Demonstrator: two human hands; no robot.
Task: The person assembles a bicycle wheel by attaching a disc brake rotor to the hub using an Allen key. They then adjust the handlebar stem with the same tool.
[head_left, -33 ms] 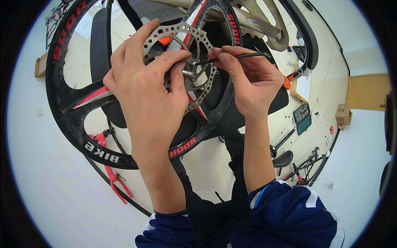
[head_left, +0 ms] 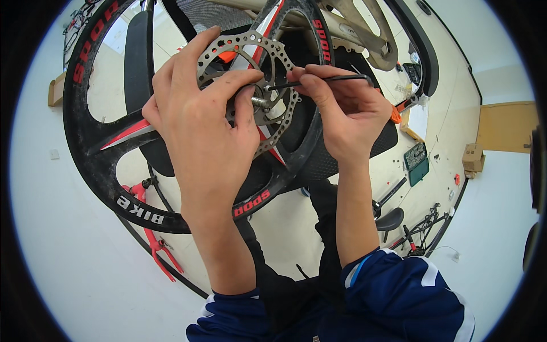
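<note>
My right hand [head_left: 354, 111] pinches a black hex key [head_left: 319, 82] between thumb and fingers, its bent end pointing away to the right. The key's tip meets a small silver bolt [head_left: 266, 89] near the middle of a drilled brake rotor [head_left: 282, 57]. My left hand [head_left: 208, 117] reaches over the rotor, with thumb and forefinger closed around the bolt area; their exact contact is partly hidden. Other left fingers rest by the rotor's rim. Beneath the rotor lies a black spoked bicycle wheel [head_left: 305, 142] with red and white accents, its axle [head_left: 260, 102] sticking up.
The wheel lies over a black padded seat [head_left: 364, 137]. Beyond it is a pale bicycle frame [head_left: 296, 17]. A red fork [head_left: 151, 239] lies at lower left. To the right are a green case [head_left: 417, 165], a saddle [head_left: 391, 219] and a cardboard box [head_left: 473, 158].
The hex key's bent outer end has turned slightly toward me. Both hands keep nearly the same place.
</note>
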